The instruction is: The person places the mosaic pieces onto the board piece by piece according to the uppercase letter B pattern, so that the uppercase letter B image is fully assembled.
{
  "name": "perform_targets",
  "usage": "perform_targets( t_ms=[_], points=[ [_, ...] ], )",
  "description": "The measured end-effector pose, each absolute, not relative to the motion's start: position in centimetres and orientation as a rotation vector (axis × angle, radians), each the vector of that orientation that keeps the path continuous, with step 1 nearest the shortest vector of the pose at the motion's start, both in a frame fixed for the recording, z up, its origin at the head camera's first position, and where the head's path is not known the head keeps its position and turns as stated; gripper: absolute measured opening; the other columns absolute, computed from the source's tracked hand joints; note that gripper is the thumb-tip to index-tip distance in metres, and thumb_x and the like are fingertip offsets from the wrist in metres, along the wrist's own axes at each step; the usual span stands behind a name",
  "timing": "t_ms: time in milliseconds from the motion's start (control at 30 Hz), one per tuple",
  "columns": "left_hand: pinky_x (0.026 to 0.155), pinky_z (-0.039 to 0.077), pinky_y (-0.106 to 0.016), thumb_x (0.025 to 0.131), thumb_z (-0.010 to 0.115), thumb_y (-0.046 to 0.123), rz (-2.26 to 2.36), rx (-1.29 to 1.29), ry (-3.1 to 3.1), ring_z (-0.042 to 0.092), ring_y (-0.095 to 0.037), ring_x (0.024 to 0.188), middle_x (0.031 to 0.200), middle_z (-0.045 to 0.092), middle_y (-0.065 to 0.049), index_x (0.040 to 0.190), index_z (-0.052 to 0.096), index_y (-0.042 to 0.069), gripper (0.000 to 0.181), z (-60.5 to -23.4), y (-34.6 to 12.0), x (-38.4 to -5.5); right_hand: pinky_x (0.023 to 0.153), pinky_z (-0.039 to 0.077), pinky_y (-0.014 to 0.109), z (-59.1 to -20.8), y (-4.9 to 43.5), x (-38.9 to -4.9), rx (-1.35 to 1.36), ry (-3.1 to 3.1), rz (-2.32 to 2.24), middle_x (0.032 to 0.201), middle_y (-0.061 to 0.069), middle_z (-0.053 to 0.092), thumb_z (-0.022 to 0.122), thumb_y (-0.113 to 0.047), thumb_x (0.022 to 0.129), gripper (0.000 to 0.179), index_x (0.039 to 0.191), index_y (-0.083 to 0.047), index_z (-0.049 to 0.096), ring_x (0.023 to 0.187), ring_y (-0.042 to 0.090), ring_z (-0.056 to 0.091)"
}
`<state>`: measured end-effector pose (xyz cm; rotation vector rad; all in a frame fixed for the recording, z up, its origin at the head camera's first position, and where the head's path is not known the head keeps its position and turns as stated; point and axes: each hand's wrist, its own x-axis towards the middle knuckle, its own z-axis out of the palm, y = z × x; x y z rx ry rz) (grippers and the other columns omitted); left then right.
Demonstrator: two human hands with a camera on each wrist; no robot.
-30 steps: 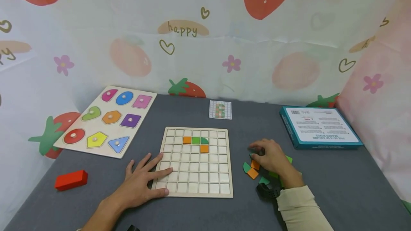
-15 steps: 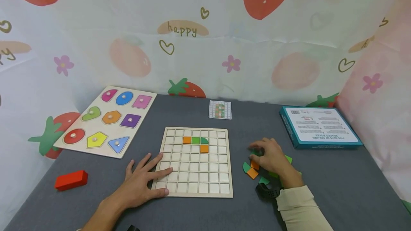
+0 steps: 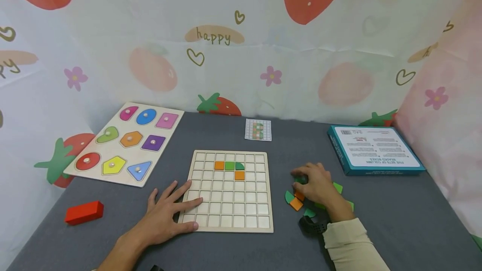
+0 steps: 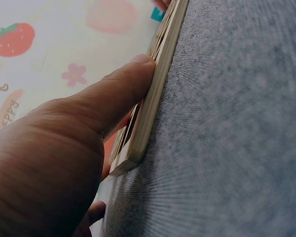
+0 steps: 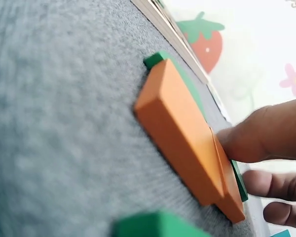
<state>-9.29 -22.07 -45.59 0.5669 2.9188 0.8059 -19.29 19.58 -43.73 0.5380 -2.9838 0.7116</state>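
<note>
A pale wooden grid board [image 3: 227, 209] lies in the middle of the table in the head view. Orange and green tiles fill several of its upper cells. My left hand [image 3: 165, 212] rests on its left side with fingers spread; in the left wrist view the thumb [image 4: 123, 79] presses the board's edge. Right of the board, my right hand [image 3: 316, 185] pinches a dark green tile [image 3: 301, 178] among loose tiles, its exact shape partly hidden. In the right wrist view, that green tile [image 5: 240, 181] shows between thumb and fingers, behind two orange tiles [image 5: 177, 131].
A small pattern card [image 3: 258, 130] lies behind the board. A knobbed shape puzzle [image 3: 124, 144] is at the left, above a red block [image 3: 84, 213]. A teal box [image 3: 378, 150] stands at the back right. Loose light green tiles [image 3: 337, 187] lie by the right wrist.
My right thumb and fingers have shifted slightly about the green tile, which now shows between them. The left hand stays put on the board.
</note>
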Motion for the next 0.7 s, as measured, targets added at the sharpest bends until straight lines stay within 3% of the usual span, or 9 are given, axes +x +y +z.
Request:
perform_targets(
  t_ms=[400, 567, 700],
  points=[
    [0.097, -0.002, -0.073, 0.079, 0.066, 0.065, 0.816, 0.579, 2.924, 0.015, -0.045, 0.139, 0.155, 0.03, -0.007, 0.134, 0.06, 0.032, 0.065, -45.5, -22.04, -9.23, 0.08, 0.039, 0.053, -43.53, 19.65, -19.22, 0.56, -2.93, 0.758, 0.104, 0.01, 0.061, 0.076, -0.017, 0.083, 0.026, 0.107, -0.008, 0.073, 0.094, 0.032, 0.049],
    [0.097, -0.002, -0.074, 0.078, 0.065, 0.066, 0.823, 0.574, 2.916, 0.015, -0.045, 0.139, 0.155, 0.029, -0.006, 0.134, 0.06, 0.032, 0.065, -45.46, -22.09, -9.25, 0.073, 0.046, 0.045, -43.2, 19.57, -19.05, 0.605, -2.88, 0.875, 0.101, 0.006, 0.061, 0.077, -0.016, 0.084, 0.028, 0.112, -0.011, 0.073, 0.089, 0.027, 0.055],
    [0.097, -0.003, -0.073, 0.078, 0.065, 0.067, 0.819, 0.57, 2.911, 0.014, -0.045, 0.14, 0.155, 0.029, -0.006, 0.134, 0.06, 0.033, 0.066, -45.5, -22.11, -9.28, 0.068, 0.046, 0.039, -42.91, 19.43, -18.95, 0.619, -2.858, 0.913, 0.097, 0.003, 0.061, 0.077, -0.016, 0.085, 0.028, 0.113, -0.012, 0.072, 0.084, 0.023, 0.054]
  ],
)
